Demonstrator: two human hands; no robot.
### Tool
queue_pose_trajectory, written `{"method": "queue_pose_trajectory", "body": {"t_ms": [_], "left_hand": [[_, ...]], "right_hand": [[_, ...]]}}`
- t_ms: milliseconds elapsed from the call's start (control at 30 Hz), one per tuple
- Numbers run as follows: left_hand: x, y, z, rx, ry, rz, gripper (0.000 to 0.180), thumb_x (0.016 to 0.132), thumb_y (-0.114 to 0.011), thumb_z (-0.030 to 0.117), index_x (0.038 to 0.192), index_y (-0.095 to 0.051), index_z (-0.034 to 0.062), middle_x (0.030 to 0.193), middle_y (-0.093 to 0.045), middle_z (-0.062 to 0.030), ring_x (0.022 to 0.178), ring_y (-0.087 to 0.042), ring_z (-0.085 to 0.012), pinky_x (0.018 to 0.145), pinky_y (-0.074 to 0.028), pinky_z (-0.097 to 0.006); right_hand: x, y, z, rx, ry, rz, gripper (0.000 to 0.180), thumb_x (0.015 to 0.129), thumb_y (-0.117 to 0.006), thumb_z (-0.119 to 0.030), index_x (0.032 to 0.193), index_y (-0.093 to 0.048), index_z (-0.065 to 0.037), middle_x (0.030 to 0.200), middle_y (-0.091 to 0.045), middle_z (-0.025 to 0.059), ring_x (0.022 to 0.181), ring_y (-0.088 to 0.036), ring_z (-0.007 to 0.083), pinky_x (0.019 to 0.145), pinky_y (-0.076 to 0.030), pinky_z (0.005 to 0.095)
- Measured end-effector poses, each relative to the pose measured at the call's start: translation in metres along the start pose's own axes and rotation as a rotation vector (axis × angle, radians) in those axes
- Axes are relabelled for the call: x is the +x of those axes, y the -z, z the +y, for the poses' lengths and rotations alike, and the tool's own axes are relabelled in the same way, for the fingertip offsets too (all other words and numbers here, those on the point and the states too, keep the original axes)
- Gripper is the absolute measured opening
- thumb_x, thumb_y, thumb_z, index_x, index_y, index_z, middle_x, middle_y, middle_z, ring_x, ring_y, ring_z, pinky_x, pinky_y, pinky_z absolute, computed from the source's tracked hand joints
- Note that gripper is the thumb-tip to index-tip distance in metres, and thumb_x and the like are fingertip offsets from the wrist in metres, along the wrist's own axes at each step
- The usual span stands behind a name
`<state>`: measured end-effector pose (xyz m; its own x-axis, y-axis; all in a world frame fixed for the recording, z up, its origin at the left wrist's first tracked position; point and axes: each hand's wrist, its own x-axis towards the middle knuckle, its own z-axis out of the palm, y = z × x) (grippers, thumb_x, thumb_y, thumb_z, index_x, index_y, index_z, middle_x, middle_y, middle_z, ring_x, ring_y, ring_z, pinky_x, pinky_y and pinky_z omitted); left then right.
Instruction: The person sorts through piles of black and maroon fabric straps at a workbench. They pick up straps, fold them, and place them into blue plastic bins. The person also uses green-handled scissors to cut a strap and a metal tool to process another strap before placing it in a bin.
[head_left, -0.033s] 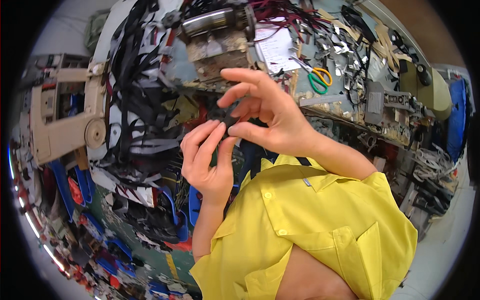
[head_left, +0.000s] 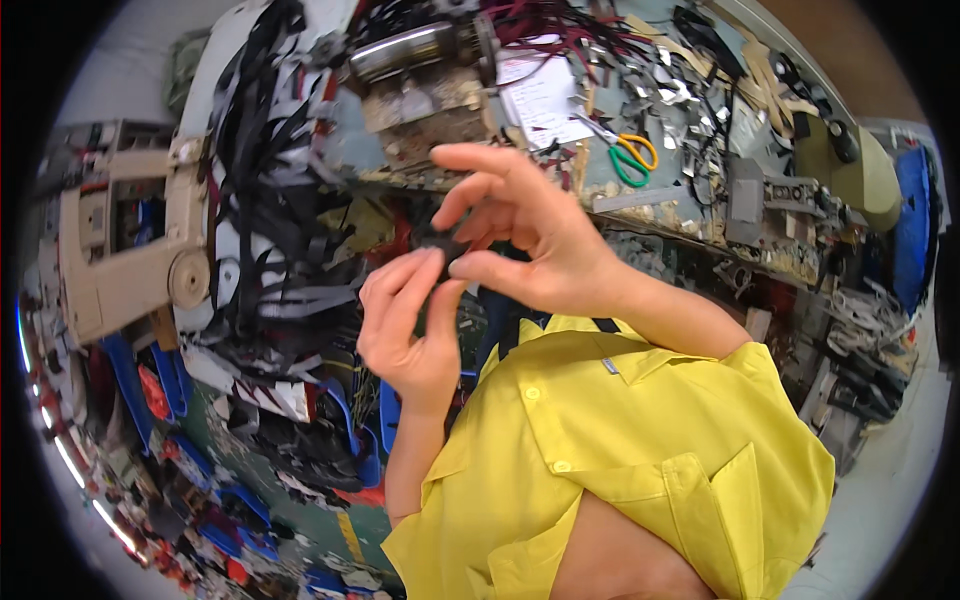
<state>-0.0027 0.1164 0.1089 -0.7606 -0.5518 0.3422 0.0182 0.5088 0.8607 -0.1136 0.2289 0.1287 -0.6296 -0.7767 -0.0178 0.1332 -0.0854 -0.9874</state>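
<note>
Above the front edge of the workbench my two hands are close together. My left hand (head_left: pixel 408 325) is closed in a pinch, fingertips and thumb around a small dark piece (head_left: pixel 451 254). It looks like a bit of black strap, though blur and fingers hide most of it. My right hand (head_left: pixel 535 235) is just to the right, fingers curved and spread apart, the index finger raised highest. Its thumb tip lies beside the dark piece; whether it touches cannot be made out.
Black straps (head_left: pixel 255 200) are heaped at the left by a beige sewing machine (head_left: pixel 130 250). On the bench are a metal roller (head_left: pixel 405 52), a written sheet (head_left: pixel 545 100), scissors (head_left: pixel 630 160) with green and orange handles, metal scraps (head_left: pixel 670 95) and a grey clamp-like device (head_left: pixel 765 195).
Both hands have shifted very slightly left, still close together. The bench has also slid a little left in the view. The dark piece looks more blurred.
</note>
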Motion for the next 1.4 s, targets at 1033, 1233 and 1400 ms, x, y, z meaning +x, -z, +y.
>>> {"method": "queue_pose_trajectory", "body": {"t_ms": [1033, 1233, 1400], "left_hand": [[0.018, 0.007, 0.035, -0.513, 0.206, 0.17, 0.014, 0.084, -0.059, -0.004, 0.098, -0.056, -0.001, 0.089, -0.062, -0.0098, 0.082, -0.058, -0.0146, 0.079, -0.045, -0.025], [0.012, 0.01, 0.032, -0.744, 0.299, 0.078, 0.012, 0.085, -0.058, -0.001, 0.096, -0.054, 0.0005, 0.088, -0.062, -0.0088, 0.078, -0.057, -0.0122, 0.073, -0.044, -0.023], [0.009, 0.012, 0.043, -0.629, 0.331, 0.065, 0.013, 0.082, -0.064, 0.002, 0.092, -0.058, -0.0039, 0.079, -0.061, -0.0034, 0.067, -0.055, -0.0065, 0.063, -0.044, -0.018]], "right_hand": [[-0.07, 0.116, 0.057, -0.825, -0.2, 0.249, 0.06, 0.064, -0.078, -0.026, 0.112, -0.05, -0.004, 0.092, -0.053, 0.0138, 0.083, -0.054, 0.0272, 0.071, -0.045, 0.0369], [-0.049, 0.035, 0.008, -0.58, 0.132, -0.183, 0.072, 0.072, -0.066, -0.055, 0.111, -0.045, 0.002, 0.093, -0.046, 0.0159, 0.088, -0.048, 0.0308, 0.077, -0.041, 0.0379], [-0.045, 0.024, 0.0, -0.629, 0.108, -0.224, 0.071, 0.073, -0.064, -0.057, 0.108, -0.045, 0.002, 0.088, -0.046, 0.0144, 0.084, -0.047, 0.0302, 0.074, -0.04, 0.0383]]}}
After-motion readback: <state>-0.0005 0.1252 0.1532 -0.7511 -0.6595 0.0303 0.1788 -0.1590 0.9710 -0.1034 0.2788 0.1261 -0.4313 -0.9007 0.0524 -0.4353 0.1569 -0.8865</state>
